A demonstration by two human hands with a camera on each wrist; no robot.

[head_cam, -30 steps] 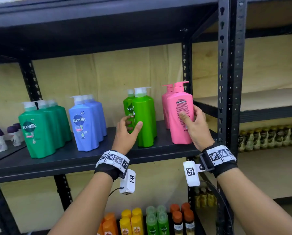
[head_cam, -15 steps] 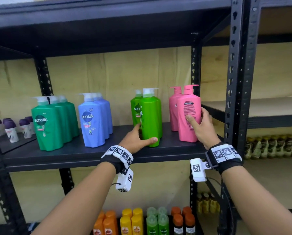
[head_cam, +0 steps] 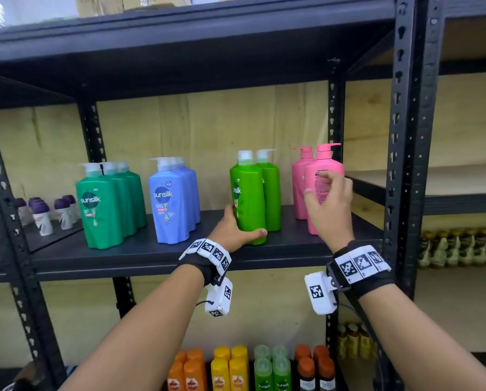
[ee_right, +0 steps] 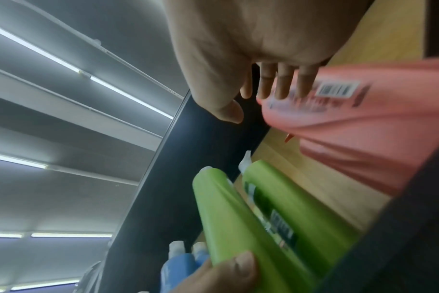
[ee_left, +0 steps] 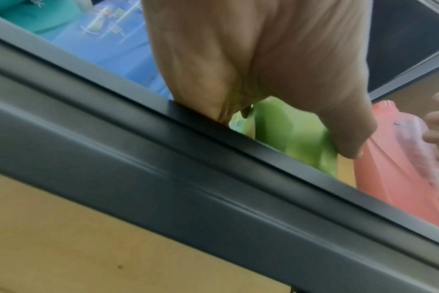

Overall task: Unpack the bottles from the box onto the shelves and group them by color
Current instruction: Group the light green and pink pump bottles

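Gripping the front lime-green bottle [head_cam: 249, 198] at centre frame, my left hand [head_cam: 230, 228] wraps its base. My right hand [head_cam: 328, 210], fingers spread and apparently off the pink bottle [head_cam: 325, 167], holds nothing.

My head camera faces the shelf [head_cam: 157, 246] straight on from arm's reach, tilted slightly down. The left wrist camera sits just below the shelf's front edge, looking up past my left grip [ee_left: 251, 65]. The right wrist camera looks up along my right grip [ee_right: 238, 49], toward what I take for ceiling lights. All three share the light green bottles [head_cam: 250, 198] and pink bottles [head_cam: 323, 176].
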